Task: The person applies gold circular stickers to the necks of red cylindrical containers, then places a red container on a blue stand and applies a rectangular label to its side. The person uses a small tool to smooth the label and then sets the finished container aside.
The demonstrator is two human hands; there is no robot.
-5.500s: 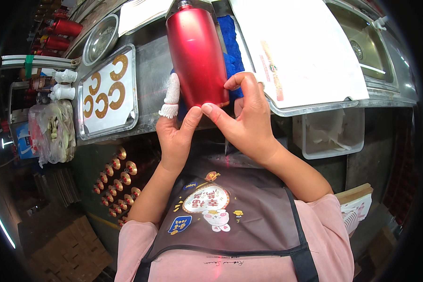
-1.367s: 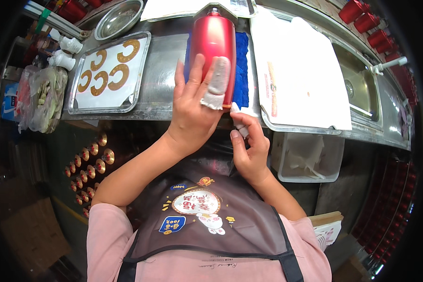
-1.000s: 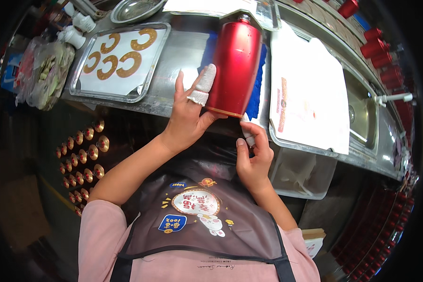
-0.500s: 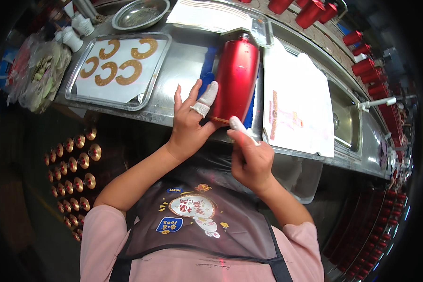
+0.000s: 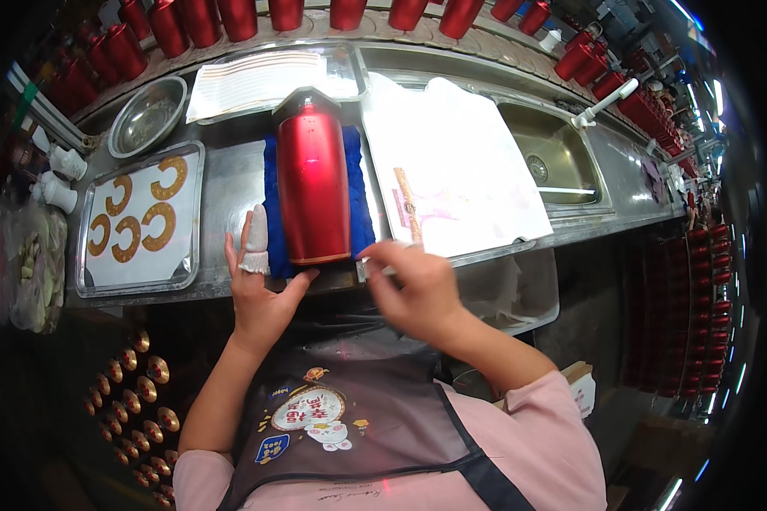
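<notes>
A tapered red metallic bottle (image 5: 314,183) lies on a blue cloth (image 5: 360,200), its base toward me with a thin gold line along the rim. My left hand (image 5: 262,294) is open beside its lower left corner, the thumb at the base edge and the other fingers stretched upward. One of them wears a white finger cot (image 5: 256,234). To the right of the base, my right hand (image 5: 419,285) is apart from the bottle, near the large white sheet (image 5: 469,170). Its fingers are bent and smeared by motion; whether they hold anything is unclear. A narrow gold-brown strip (image 5: 406,198) lies on the sheet.
At left, a tray (image 5: 198,183) holds several gold-brown C-shaped pieces; a metal bowl (image 5: 179,102) sits behind it. Striped sheets (image 5: 247,81) lie behind the bottle. Rightward is a sink (image 5: 562,175) with a white tap (image 5: 605,104). Red bottles (image 5: 285,13) line the far side.
My right hand has left the bottle's base and moved right. The left hand's grip has loosened, its fingers now spread. The bottle has settled flatter on the blue cloth. The view has turned rightward.
</notes>
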